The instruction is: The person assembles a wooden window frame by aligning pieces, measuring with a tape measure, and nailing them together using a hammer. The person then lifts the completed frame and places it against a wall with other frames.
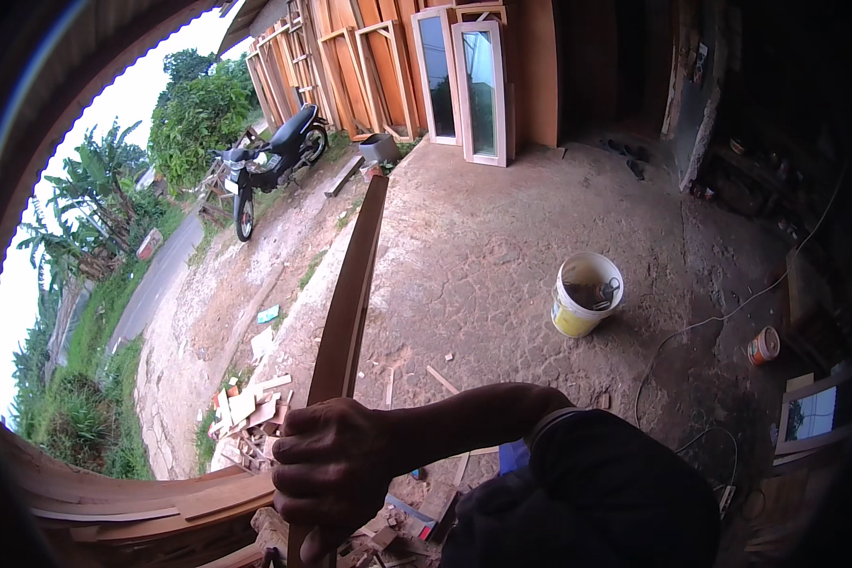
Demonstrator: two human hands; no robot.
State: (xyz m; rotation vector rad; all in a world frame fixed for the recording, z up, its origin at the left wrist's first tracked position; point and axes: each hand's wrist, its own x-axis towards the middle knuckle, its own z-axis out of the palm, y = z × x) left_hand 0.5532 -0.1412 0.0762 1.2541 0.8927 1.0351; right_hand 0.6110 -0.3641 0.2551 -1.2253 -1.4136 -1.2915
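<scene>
My right hand (336, 464) is closed around the near part of a long, narrow wooden board (346, 312), its fingers wrapped over it and its knuckles toward the left. From there the brown board stretches away to the far end of the view, one edge turned toward me. My right forearm crosses from the right, with a dark sleeve pushed up near the elbow. I cannot make out my left hand anywhere. Stacked wooden boards (151, 511) lie at the lower left, beside the held board.
Wood offcuts (246, 412) are heaped left of the board. A white bucket (587, 293) with metal items stands on the cracked concrete floor (483, 246); a cable (701, 327) runs at right. Farther off are a motorbike (275, 156), framed glass panels (483, 95) and leaning wooden frames (379, 71).
</scene>
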